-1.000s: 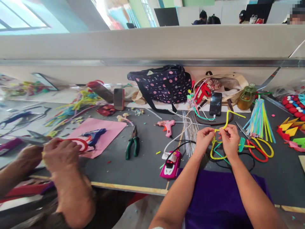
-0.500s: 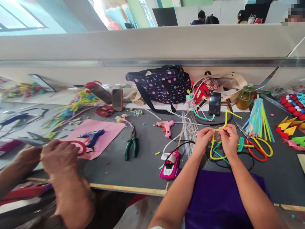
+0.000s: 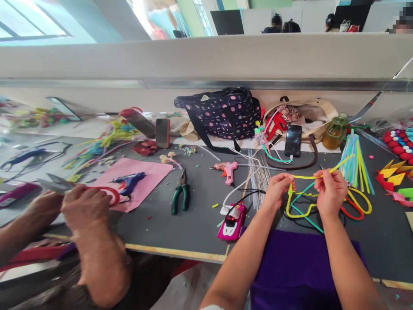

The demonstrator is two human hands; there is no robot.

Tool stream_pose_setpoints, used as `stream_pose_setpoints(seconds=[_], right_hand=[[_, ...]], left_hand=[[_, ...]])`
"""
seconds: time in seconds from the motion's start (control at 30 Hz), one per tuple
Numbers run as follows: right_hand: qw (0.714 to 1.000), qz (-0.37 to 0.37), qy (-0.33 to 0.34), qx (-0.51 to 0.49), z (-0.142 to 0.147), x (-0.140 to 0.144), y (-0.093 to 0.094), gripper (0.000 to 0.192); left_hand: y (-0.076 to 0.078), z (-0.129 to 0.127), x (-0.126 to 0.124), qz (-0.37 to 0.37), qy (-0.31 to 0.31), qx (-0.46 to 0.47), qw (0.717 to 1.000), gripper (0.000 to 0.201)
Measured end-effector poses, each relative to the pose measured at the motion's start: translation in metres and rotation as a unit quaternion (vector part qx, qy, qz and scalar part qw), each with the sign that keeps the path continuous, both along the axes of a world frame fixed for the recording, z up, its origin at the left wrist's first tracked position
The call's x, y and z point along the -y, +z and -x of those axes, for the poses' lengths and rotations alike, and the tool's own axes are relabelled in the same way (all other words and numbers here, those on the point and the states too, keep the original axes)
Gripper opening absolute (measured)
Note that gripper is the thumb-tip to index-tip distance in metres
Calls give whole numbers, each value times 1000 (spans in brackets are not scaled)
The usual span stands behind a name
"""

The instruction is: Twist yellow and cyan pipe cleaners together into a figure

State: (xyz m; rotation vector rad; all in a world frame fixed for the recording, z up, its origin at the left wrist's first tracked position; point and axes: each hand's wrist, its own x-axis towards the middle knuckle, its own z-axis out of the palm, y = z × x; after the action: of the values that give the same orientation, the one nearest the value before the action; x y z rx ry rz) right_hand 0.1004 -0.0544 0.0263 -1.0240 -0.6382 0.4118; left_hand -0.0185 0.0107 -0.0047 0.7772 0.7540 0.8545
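A yellow pipe cleaner [image 3: 303,177] stretches nearly straight between my hands, its free end slanting up to the right. My left hand [image 3: 278,190] pinches it at the left, where it meets a bent yellow outline [image 3: 296,216] of twisted pipe cleaner hanging below. Closed on the same strand, my right hand [image 3: 331,193] grips it between thumb and fingers. Under the hands, a teal pipe cleaner [image 3: 311,220] runs across. Scissors [image 3: 363,200] with red and yellow handles lie just right of my right hand, partly hidden. A fanned bundle of pastel pipe cleaners [image 3: 356,165] stands behind them.
At the left a co-worker's hand [image 3: 85,209] holds scissors. Green-handled pliers [image 3: 181,196], a pink glue gun [image 3: 228,170] and a magenta power strip [image 3: 232,224] with cables lie between us. Behind are a phone [image 3: 293,140], a patterned bag [image 3: 226,118] and a bottle [image 3: 336,131].
My right hand has moved right, away from my left. The yellow strand, bent upward before, is now drawn out straight between them. The view has shifted slightly.
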Motion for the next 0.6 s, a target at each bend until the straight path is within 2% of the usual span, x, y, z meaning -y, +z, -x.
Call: stream_pose_setpoints(seconds=[0.07, 0.13, 0.23, 0.3, 0.37, 0.4, 0.47, 0.53, 0.6], right_hand=[[1000, -20, 2, -21, -4, 3, 4, 22], [999, -4, 33, -36, -7, 5, 5, 21], [983, 84, 165, -19, -11, 9, 5, 22], [950, 156, 269, 25, -15, 12, 5, 24], [922, 204, 320, 70, -20, 15, 7, 25], [919, 216, 318, 85, -23, 15, 7, 26], [933, 218, 269, 96, -29, 15, 6, 26], [953, 217, 177, 112, -36, 14, 3, 29], [957, 229, 56, 169, -43, 12, -1, 34]], left_hand=[[-1, 0, 0, 16, 0, 4, 1000, 25], [-2, 0, -1, 25, -1, 11, 1000, 26], [-4, 1, -4, 40, -2, 24, 999, 26], [-5, 2, -6, 50, 1, 35, 998, 25], [-5, 3, -8, 57, 8, 42, 997, 23], [-4, 3, -8, 61, 13, 42, 997, 22], [-3, 3, -8, 68, 21, 41, 997, 22], [-3, 2, -8, 72, 29, 41, 996, 21], [-2, 2, -7, 71, 34, 43, 996, 21]])
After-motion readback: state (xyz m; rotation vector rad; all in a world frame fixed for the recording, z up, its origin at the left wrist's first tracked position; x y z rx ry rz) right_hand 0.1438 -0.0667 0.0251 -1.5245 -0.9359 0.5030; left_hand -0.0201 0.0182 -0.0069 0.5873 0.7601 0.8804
